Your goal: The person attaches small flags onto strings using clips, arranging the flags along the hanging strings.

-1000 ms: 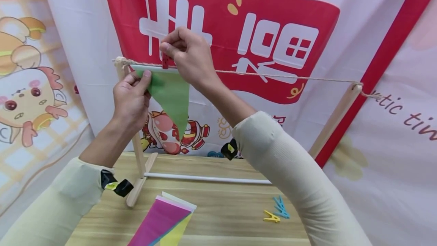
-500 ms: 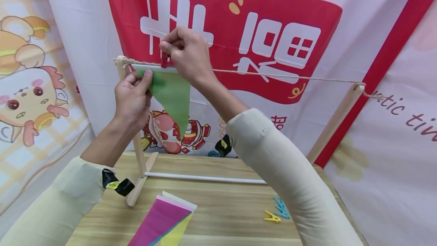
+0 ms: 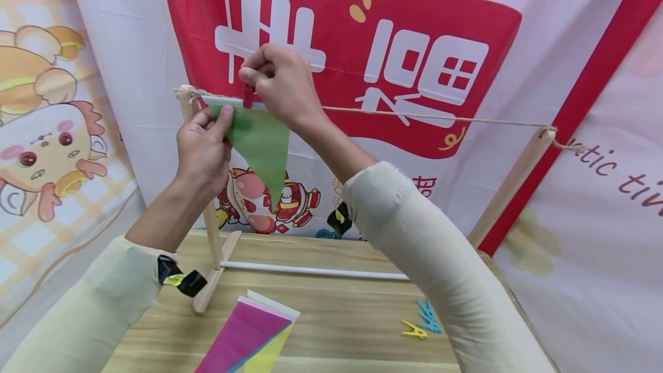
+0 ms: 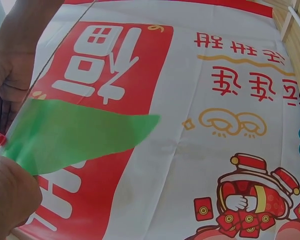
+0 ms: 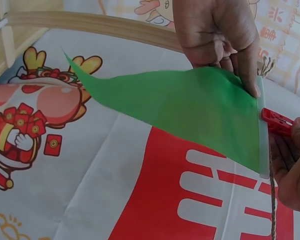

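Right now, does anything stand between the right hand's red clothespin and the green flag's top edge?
Nothing visible does. The red clothespin, pinched by the right hand, overlaps the white top edge of the green flag. The left hand grips the flag nearer the post, to one side.

Head view: bright, diffuse light; source out of frame.
Backdrop [image 3: 119, 73]: soft grey shading along folds.
Green pennant [image 3: 264, 143]: translucent; darker patch beside the left hand [image 3: 204, 148].
Red clothespin [image 3: 248, 98]: fine detail smeared in head view.
Right hand [image 4: 10, 85]: shaded in left wrist view.
Right wrist view: dimmer than head view, whites rendered grey.
Wooden post [image 5: 100, 22]: bowed by edge distortion.
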A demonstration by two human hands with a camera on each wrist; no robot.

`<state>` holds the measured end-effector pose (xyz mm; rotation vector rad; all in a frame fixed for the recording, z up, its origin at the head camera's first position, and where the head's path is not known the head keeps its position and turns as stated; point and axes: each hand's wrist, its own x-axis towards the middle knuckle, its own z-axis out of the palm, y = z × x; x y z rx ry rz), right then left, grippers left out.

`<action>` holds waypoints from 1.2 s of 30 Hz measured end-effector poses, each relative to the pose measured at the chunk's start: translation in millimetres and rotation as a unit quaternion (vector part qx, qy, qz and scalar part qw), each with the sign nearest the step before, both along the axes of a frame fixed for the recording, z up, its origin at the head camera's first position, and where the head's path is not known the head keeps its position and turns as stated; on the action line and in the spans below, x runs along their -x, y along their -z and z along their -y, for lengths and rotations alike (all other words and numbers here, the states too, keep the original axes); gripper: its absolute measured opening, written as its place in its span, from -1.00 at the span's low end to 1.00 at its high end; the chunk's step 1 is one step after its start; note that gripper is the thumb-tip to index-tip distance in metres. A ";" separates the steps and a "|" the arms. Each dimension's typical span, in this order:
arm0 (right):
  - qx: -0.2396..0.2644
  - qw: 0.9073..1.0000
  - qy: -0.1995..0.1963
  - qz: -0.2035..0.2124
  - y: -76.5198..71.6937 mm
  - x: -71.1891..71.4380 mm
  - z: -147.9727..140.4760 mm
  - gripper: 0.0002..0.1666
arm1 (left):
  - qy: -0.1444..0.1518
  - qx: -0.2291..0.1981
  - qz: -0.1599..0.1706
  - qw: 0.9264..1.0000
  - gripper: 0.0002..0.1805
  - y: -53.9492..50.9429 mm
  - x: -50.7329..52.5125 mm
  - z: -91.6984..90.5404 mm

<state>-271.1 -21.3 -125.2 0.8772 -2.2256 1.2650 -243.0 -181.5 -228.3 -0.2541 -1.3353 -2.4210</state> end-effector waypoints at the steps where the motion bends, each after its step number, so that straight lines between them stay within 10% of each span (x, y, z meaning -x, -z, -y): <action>1: -0.004 1.000 0.001 -0.001 -0.3 0.2 -0.1 -0.85 | 0.001 -0.001 0.001 1.000 -0.43 -0.1 -0.2 -0.3; 20: -0.092 0.996 -0.017 0.008 -6.3 0.7 -5.3 -0.65 | 0.015 0.015 0.005 1.000 -0.40 -1.6 -2.6 -1.8; 36: -0.060 0.998 -0.035 -0.009 0.3 -0.5 -19.1 -0.57 | 0.008 0.054 0.005 0.998 -0.44 4.2 -5.5 1.3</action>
